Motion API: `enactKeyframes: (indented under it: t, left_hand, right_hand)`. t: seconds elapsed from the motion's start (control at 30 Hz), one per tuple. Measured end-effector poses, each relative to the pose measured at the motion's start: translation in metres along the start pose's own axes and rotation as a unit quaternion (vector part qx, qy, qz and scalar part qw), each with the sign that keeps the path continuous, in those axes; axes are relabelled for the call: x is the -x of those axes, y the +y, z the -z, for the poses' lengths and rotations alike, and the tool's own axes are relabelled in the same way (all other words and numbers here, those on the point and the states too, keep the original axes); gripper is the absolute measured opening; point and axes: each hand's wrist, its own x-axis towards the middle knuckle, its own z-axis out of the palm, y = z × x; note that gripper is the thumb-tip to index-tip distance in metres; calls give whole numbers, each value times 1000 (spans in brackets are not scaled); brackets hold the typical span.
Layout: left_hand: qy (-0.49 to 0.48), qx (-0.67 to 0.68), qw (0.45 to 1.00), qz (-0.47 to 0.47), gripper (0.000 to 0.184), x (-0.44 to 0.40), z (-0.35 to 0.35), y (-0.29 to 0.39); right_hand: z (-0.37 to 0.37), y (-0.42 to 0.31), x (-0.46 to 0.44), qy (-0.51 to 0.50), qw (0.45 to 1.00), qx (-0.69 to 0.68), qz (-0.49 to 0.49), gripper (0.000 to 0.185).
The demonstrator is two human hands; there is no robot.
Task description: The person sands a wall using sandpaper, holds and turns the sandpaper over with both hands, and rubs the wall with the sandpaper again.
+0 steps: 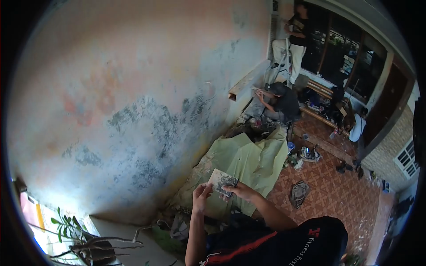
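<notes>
Between my two hands is a small rectangular piece of sandpaper [221,181], pale at one end and dark and speckled at the other. My left hand [202,195] pinches its pale left edge. On the opposite side my right hand [242,190] grips the dark edge, thumb on top. To the left rises a wall [151,128] with flaking paint and grey, blackened patches. My hands are apart from it. Below and beyond them lies a pale green sheet [242,153], creased and spread along the foot of the wall.
One person [284,102] crouches by the wall; another stands on a ladder [287,57]. A wooden bench [321,117] holds bags, with a person beside it. A grey crumpled bag [299,194] lies on the tiled floor [330,190]. A potted plant [71,228] is at lower left.
</notes>
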Motion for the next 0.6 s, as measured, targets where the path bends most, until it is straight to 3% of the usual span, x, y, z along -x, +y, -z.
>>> enactKeyframes:
  t: [0.33, 0.6]
  left_hand:
    - [-76, 92, 990, 75, 13, -18, -36, -12]
    - [-92, 145, 979, 111, 12, -16, -35, -19]
  right_hand:
    - [23, -8, 29, 76, 996, -3, 52, 26]
    - [26, -12, 29, 68, 997, -3, 44, 24]
